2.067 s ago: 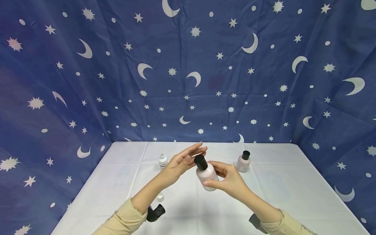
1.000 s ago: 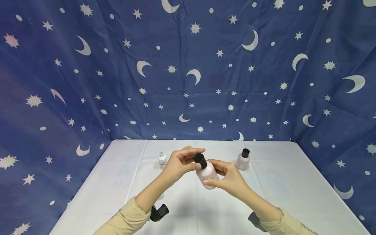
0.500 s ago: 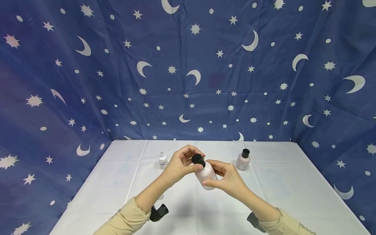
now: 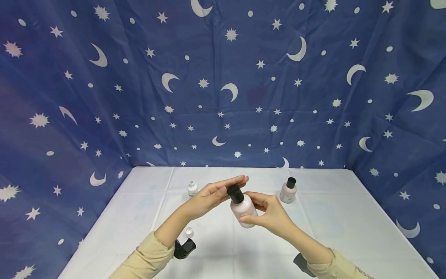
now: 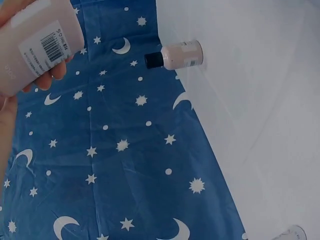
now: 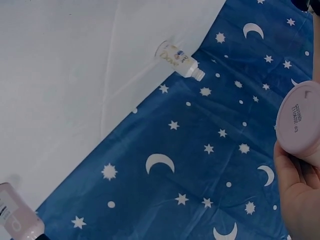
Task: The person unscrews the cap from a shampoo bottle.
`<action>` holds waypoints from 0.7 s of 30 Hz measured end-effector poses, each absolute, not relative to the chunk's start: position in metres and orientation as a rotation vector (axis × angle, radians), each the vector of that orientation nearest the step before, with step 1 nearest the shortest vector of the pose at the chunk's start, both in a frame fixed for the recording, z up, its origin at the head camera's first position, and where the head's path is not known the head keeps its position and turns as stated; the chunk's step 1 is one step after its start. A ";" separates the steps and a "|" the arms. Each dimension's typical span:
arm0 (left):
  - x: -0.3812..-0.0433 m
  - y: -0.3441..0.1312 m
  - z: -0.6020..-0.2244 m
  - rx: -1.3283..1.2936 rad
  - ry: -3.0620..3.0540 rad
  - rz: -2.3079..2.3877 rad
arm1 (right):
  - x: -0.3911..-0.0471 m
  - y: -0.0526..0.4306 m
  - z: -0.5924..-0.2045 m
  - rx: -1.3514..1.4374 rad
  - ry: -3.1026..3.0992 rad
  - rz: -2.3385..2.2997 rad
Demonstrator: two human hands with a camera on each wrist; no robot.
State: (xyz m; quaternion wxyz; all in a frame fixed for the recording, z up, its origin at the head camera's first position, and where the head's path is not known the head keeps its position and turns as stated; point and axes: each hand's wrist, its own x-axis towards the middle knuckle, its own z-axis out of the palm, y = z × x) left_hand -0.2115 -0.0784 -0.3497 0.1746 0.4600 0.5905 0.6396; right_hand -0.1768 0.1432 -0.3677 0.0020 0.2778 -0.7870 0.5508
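My right hand (image 4: 268,211) grips a pale pink bottle (image 4: 242,209) by its body, thumb in front and fingers behind. The bottle is held above the table, tilted to the left, and its black cap (image 4: 235,193) is on. Fingers straight, my left hand (image 4: 208,198) is beside the cap, with the thumb close to its side. A barcode label on the held bottle (image 5: 42,47) shows in the left wrist view. From the right wrist, the printed base of that bottle (image 6: 297,117) is visible above the fingers.
At the back right of the white table (image 4: 334,221) stands a second pink bottle (image 4: 288,192) with a black cap. A small white Dove bottle (image 6: 176,56) with an uncovered neck stands back left. A white cap (image 4: 189,232) lies nearer, by the left forearm. Starry blue cloth (image 4: 223,97) encloses the table.
The left thumb and fingers closed on the black cap, turned it slightly, then loosened and straightened. The right hand's grip on the bottle stays the same.
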 end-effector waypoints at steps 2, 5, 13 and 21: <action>-0.212 -0.078 -0.350 1.338 1.618 1.794 | -0.177 0.144 -0.368 0.866 -2.473 1.725; -0.213 -0.077 -0.350 1.346 1.598 1.785 | -0.177 0.145 -0.368 0.850 -2.482 1.714; -0.211 -0.074 -0.352 1.202 1.726 1.967 | -0.176 0.144 -0.366 0.805 -2.480 1.714; -0.207 -0.069 -0.353 0.987 1.757 2.150 | -0.176 0.142 -0.367 0.821 -2.482 1.720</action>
